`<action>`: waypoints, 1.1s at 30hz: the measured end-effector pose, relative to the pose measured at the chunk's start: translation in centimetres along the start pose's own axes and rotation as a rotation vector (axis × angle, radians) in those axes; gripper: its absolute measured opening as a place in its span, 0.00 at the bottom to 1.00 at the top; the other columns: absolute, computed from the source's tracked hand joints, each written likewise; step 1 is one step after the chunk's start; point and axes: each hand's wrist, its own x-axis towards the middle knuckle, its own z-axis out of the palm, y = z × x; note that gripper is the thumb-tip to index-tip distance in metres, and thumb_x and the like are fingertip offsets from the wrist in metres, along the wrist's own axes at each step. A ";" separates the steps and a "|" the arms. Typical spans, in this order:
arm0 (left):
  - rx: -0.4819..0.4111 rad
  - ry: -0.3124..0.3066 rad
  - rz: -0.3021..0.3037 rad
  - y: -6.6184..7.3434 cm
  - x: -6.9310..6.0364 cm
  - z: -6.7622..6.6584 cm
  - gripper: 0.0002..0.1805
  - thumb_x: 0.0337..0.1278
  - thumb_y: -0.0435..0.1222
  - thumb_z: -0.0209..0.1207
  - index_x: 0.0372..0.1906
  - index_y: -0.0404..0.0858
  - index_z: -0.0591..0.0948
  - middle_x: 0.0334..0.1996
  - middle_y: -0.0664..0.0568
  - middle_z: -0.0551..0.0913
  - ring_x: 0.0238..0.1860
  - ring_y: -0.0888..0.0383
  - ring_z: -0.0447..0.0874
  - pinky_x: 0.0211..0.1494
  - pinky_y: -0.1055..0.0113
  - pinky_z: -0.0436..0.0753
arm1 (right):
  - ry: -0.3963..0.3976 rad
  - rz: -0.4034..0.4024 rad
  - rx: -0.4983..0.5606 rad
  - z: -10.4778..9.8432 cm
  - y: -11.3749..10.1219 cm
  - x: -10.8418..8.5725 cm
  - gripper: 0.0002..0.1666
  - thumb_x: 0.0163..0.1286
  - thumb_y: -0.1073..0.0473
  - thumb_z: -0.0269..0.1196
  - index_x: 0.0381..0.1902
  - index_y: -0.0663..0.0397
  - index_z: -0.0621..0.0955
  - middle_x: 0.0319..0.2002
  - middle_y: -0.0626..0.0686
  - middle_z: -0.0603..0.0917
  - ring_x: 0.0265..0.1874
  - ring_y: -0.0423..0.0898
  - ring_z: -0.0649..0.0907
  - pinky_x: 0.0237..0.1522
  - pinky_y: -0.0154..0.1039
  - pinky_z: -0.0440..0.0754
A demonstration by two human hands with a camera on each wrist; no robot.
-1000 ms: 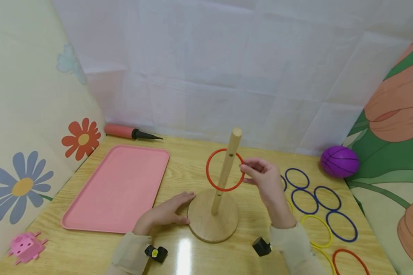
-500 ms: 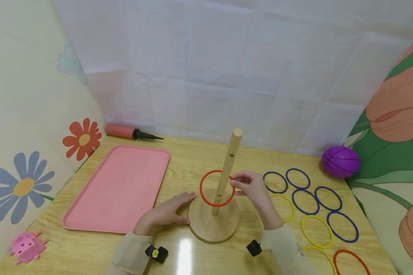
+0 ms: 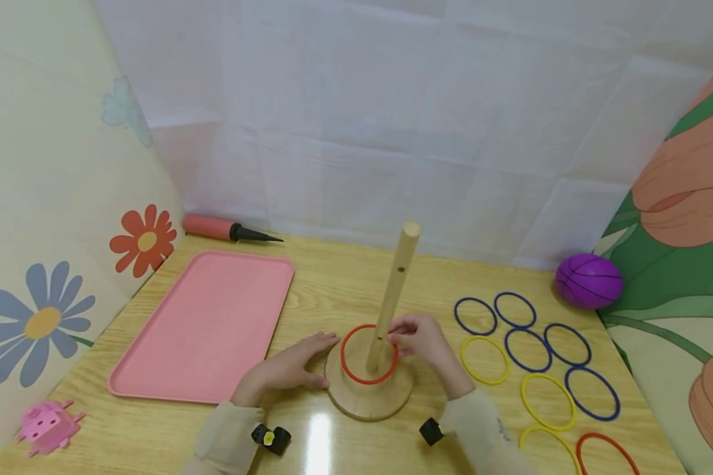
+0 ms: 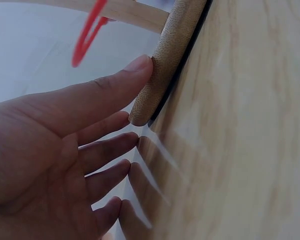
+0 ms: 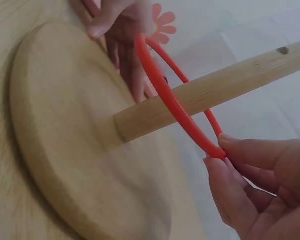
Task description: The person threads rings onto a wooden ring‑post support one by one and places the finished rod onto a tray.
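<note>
A red ring [image 3: 344,365] encircles the lower part of a wooden post [image 3: 395,285] that rises from a round wooden base [image 3: 368,405]. My right hand [image 3: 423,343] pinches the ring's right side between thumb and fingers. In the right wrist view the red ring [image 5: 166,98] hangs around the post, a little above the base [image 5: 80,135]. My left hand [image 3: 291,364] rests at the base's left edge, fingers extended. The left wrist view shows that thumb touching the base rim [image 4: 162,65], with the other fingertips on the table.
Blue rings [image 3: 527,349], yellow rings [image 3: 548,400] and another red ring [image 3: 607,443] lie on the right. A purple ball [image 3: 589,282] sits behind them. On the left are a pink tray [image 3: 208,323], a hand pump [image 3: 232,229] and a pink toy [image 3: 49,429].
My right hand has lowered the red ring along the post, from near its upper half to just above the base. My left hand has stayed at the base.
</note>
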 end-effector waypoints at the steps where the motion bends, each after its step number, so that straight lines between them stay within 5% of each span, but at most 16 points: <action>1: -0.002 0.000 -0.002 0.0 0.0 0.0 0.45 0.53 0.44 0.68 0.72 0.31 0.61 0.73 0.32 0.58 0.74 0.30 0.50 0.74 0.35 0.52 | -0.008 0.000 -0.026 0.1 0.2 0.1 0.08 0.61 0.70 0.66 0.38 0.71 0.83 0.30 0.57 0.86 0.21 0.35 0.79 0.25 0.34 0.85; 10: 0.006 0.005 0.016 0.0 0.0 0.0 0.45 0.52 0.43 0.68 0.71 0.30 0.62 0.72 0.31 0.59 0.73 0.29 0.50 0.74 0.34 0.52 | -0.029 0.055 -0.131 0.8 1.3 0.6 0.04 0.60 0.69 0.67 0.34 0.63 0.84 0.29 0.54 0.87 0.24 0.38 0.82 0.25 0.33 0.85; 20: 0.005 0.003 0.014 0.0 0.0 -0.1 0.45 0.52 0.43 0.68 0.71 0.30 0.63 0.72 0.31 0.60 0.73 0.29 0.51 0.73 0.34 0.53 | -0.020 -0.020 -0.224 1.1 1.9 0.7 0.04 0.59 0.68 0.68 0.33 0.62 0.85 0.29 0.56 0.88 0.23 0.38 0.82 0.23 0.33 0.84; 33: 0.002 0.000 0.003 0.0 0.0 -0.1 0.45 0.52 0.43 0.68 0.72 0.31 0.62 0.72 0.31 0.59 0.73 0.30 0.51 0.74 0.34 0.52 | 0.009 -0.049 -0.197 0.6 2.4 0.7 0.05 0.59 0.66 0.69 0.34 0.62 0.86 0.30 0.56 0.88 0.24 0.37 0.82 0.26 0.32 0.84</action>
